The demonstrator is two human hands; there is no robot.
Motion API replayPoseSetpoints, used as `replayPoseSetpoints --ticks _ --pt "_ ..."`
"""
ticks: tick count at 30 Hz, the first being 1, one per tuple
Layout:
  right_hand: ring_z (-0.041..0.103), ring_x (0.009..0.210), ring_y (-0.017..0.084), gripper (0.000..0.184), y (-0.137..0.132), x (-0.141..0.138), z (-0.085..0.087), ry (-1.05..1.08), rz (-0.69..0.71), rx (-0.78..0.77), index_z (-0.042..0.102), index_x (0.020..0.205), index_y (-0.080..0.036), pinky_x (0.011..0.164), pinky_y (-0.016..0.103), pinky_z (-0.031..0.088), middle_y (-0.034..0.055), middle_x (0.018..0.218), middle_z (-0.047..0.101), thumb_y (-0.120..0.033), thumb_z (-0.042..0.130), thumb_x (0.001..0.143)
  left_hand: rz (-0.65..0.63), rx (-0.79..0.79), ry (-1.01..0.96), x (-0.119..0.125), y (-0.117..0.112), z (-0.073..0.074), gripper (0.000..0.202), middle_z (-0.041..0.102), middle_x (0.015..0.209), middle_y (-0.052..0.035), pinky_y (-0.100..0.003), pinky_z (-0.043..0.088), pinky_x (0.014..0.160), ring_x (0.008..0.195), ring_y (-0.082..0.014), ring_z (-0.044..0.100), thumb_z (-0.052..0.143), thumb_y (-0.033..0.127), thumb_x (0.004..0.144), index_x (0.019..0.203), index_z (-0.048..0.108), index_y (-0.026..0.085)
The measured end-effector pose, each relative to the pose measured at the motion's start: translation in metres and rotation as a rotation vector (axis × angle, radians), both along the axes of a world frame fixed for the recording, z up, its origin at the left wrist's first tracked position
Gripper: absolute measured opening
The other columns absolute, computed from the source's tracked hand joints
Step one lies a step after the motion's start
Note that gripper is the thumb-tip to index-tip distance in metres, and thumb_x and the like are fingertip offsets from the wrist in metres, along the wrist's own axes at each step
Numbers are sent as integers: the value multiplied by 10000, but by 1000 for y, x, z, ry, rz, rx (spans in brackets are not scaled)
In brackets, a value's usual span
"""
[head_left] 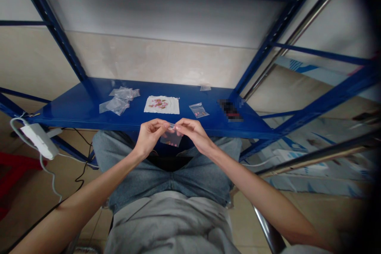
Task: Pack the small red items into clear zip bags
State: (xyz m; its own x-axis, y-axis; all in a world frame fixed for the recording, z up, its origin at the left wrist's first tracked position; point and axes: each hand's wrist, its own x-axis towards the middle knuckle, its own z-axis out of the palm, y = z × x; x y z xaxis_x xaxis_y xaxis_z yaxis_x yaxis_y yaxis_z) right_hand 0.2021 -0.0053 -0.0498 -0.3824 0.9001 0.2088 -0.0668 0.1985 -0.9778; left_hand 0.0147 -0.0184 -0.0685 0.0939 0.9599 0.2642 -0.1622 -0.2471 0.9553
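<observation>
1. The shelf (89, 107) is glossy deep blue.
2. The cloth (162, 104) is white, dotted with pink and red bits.
3. The small bag (171, 138) is clear.
4. The jeans (178, 174) are faded blue-grey.
5. The power strip (40, 141) is white.

Indistinct contents of small bag (171, 139)

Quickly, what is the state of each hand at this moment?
Left hand: closed, pinching the top edge of the small clear plastic bag.
Right hand: closed, pinching the same bag's top edge from the other side.
</observation>
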Motion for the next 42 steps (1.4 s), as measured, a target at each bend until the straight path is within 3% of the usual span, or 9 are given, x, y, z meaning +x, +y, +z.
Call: replayPoseSetpoints --ticks 11,20,27,34,42 --pt "536 631 127 257 -3 0 -2 -42 61 24 667 797 -164 602 255 416 19 727 642 -411 722 846 -112 38 97 4 -9 3 283 758 815 -86 -304 560 742 754 -199 716 719 428 843 865 698 146" --pt "550 642 125 255 -1 -1 -5 -5 55 -8 672 801 -161 622 256 419 16 719 643 -406 730 846 -68 -1 36 5 -5 -1 292 758 794 -74 -295 546 703 722 -193 711 740 431 825 868 683 148" --pt "525 625 122 283 3 4 -2 25 -55 -10 659 761 -165 612 249 411 4 679 630 -424 760 812 28 29 41 -1 1 3 286 763 793 -74 -275 523 664 707 -179 697 720 431 844 837 729 146" --pt "592 648 155 302 0 6 7 0 1 -8 641 701 -175 714 297 468 22 641 676 -430 760 812 70 47 43 -2 -1 5 273 747 745 -58 -272 515 662 676 -171 677 740 420 826 764 725 155" --pt "600 688 143 245 0 4 5 -29 52 17 692 785 -160 680 266 457 22 729 675 -395 744 832 -31 23 70 1 -5 5 264 751 784 -63 -285 542 698 705 -180 690 740 408 825 843 723 146"
